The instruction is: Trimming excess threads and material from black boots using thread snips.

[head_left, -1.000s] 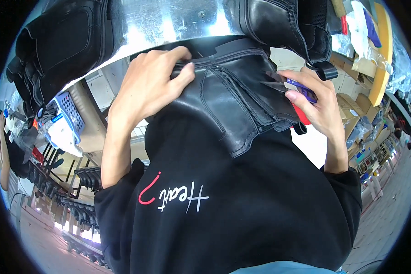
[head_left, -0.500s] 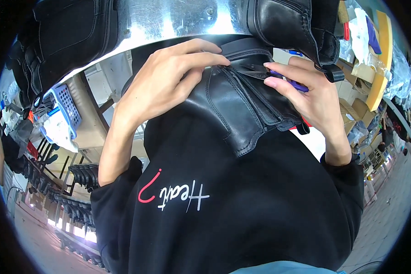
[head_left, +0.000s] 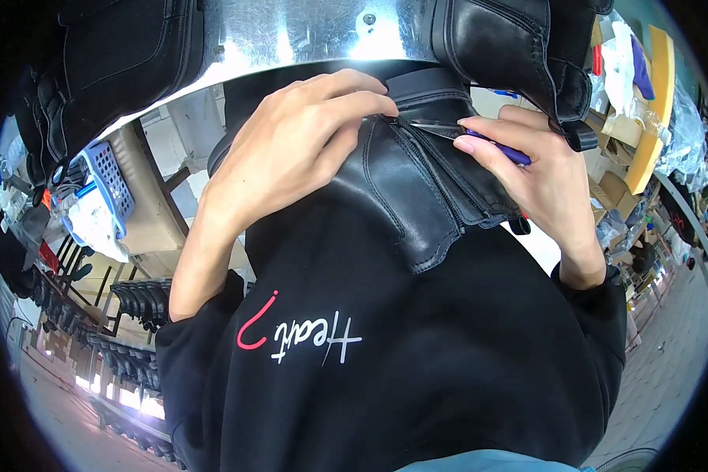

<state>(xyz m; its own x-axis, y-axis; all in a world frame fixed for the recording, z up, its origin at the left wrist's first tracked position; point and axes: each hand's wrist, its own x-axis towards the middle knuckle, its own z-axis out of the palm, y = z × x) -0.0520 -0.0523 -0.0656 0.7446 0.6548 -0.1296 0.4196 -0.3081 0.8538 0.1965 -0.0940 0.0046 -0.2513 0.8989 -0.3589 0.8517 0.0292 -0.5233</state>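
A black leather boot upper point(head_left: 417, 189) with a long zipper lies against my front, below the metal table edge. My left hand point(head_left: 299, 141) is closed on it, fingertips pinching at the top end of the zipper; whether thread is between them is too small to tell. In my right hand point(head_left: 539, 157) is a pair of small thread snips point(head_left: 507, 148) with purple handles. Their thin metal blades point left, with the tips close to the zipper end beside my left fingertips. My right thumb and index finger press on the handles.
On the shiny metal tabletop point(head_left: 307, 31) lie more black boot uppers, one at the right point(head_left: 495, 47) and one at the left point(head_left: 126, 55). A blue plastic basket point(head_left: 114, 181) stands at lower left. Racks of black boots point(head_left: 141, 299) stand beyond it. Cardboard boxes point(head_left: 617, 193) and plastic bags lie at right.
The purple snips have turned slightly in my right hand, and their handles sit closer together. My left hand and the boot upper have barely shifted.
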